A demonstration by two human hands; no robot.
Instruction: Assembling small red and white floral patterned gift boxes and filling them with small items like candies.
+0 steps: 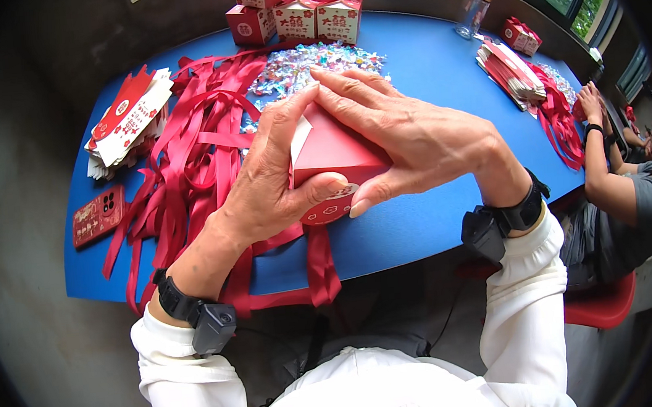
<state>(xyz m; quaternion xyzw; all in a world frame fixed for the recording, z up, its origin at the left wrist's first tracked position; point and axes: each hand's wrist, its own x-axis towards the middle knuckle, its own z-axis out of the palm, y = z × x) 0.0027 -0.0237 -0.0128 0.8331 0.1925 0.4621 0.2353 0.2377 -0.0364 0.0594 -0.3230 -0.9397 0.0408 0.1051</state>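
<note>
A small red and white gift box [339, 150] sits between my two hands at the table's near edge. My left hand [266, 176] wraps its left side, thumb pressed to the front face. Across the top and right side lies my right hand [424, 136], its fingers over the lid and its thumb low on the front. A pale flap shows by the left fingers; the far side is hidden. Left of the box, long red ribbons [196, 133] lie in a heap, with some ends hanging over the edge. Beyond my fingers spreads a pile of small shiny multicoloured pieces [296, 66].
On the blue table [427, 81], flat folded cartons [134, 123] and a phone [99, 216] lie left. Several ribbon-topped boxes [296, 24] stand at the back. A lidded clear bottle [473, 11] and more cartons [509, 74] are right, near another person's hands [591, 104].
</note>
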